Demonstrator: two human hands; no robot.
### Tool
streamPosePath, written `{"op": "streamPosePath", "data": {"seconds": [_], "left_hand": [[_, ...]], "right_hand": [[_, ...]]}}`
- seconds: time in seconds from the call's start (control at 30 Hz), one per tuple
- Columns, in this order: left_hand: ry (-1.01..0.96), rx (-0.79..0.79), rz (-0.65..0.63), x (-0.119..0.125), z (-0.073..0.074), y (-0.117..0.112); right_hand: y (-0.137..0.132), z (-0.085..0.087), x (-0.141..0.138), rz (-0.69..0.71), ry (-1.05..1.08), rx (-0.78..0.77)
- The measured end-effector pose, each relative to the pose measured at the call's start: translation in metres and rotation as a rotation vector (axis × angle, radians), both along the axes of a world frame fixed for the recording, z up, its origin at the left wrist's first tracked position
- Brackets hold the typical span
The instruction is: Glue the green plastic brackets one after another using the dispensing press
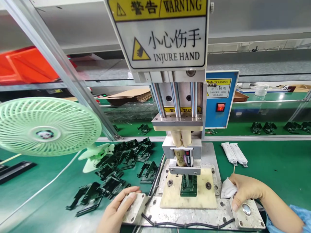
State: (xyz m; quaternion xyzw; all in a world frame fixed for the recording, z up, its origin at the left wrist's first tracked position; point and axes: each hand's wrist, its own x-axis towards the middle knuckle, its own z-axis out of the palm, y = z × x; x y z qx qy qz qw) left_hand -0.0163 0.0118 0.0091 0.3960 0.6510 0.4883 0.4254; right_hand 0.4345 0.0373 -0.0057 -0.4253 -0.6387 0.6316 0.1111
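Note:
My left hand lies on the left button block of a small press, with fingers stretched out and thumb over its top. At the right button block, my right hand has its thumb on the top beside a round silver button, its curled fingers around a crumpled white cloth. A thin tan stick shows just above the cloth. Between my hands, a dark green plastic part sits in the cream fixture plate, under the nozzle of an adhesive cartridge clamped in the press.
Several dark plastic parts lie piled at left, beside a green fan with a white cable. Two white cartridges lie at right. A blue control box stands behind the press. More parts sit along the back.

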Motion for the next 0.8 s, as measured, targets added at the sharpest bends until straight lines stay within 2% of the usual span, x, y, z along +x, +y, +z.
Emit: {"op": "streamPosePath", "data": {"seconds": [0.17,0.5,0.8], "left_hand": [[0.007,-0.003,-0.004,0.002,0.002,0.000],[-0.090,-0.015,0.015,0.008,-0.001,-0.001],[-0.056,0.033,0.026,0.015,0.003,-0.005]], "right_hand": [[-0.002,0.007,0.000,-0.004,0.003,-0.019],[-0.007,0.033,0.001,-0.019,-0.073,-0.086],[-0.009,0.037,0.005,0.002,-0.153,-0.071]]}}
